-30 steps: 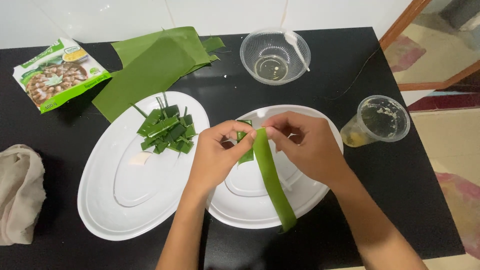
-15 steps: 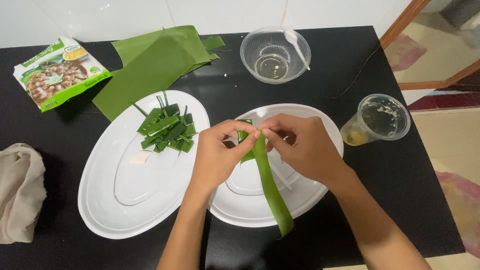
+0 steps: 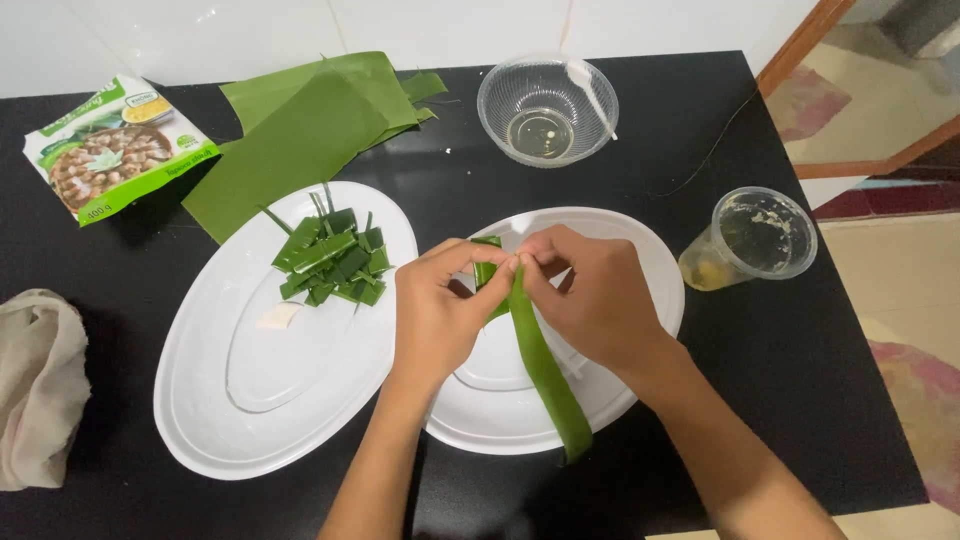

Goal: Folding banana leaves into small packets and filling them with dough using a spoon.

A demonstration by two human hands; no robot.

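**A:** What are the hands doing?

**B:** Both are pinched on one long green leaf strip (image 3: pixel 540 365). The left hand (image 3: pixel 440 310) and the right hand (image 3: pixel 590 295) meet fingertip to fingertip at the strip's upper end, just above the middle of the picture. The thumbs and forefingers are closed on the leaf — neither hand is loose.

**A:** Where does the strip run?

**B:** From the fingertips it trails down toward five o'clock, across a white oval plate (image 3: pixel 650 300) and just past that plate's near rim. A short folded bit of it pokes up at the hands' twelve o'clock.

**A:** What else is on the black table (image 3: pixel 800 400)?

**B:** A second white oval plate (image 3: pixel 220 400) sits at nine o'clock from the hands, its rim touching or overlapping the first. On its far part lies a heap of cut leaf pieces (image 3: pixel 330 260). At eleven o'clock lies a big folded banana leaf (image 3: pixel 300 140), and beyond it, at ten o'clock, a green food packet (image 3: pixel 110 150). At twelve o'clock stands a clear bowl (image 3: pixel 545 110) with a little pale liquid and a plastic spoon. At three o'clock stands a clear plastic cup (image 3: pixel 750 240) — yellowish residue inside. A crumpled beige cloth (image 3: pixel 40 390) lies at the far left edge.
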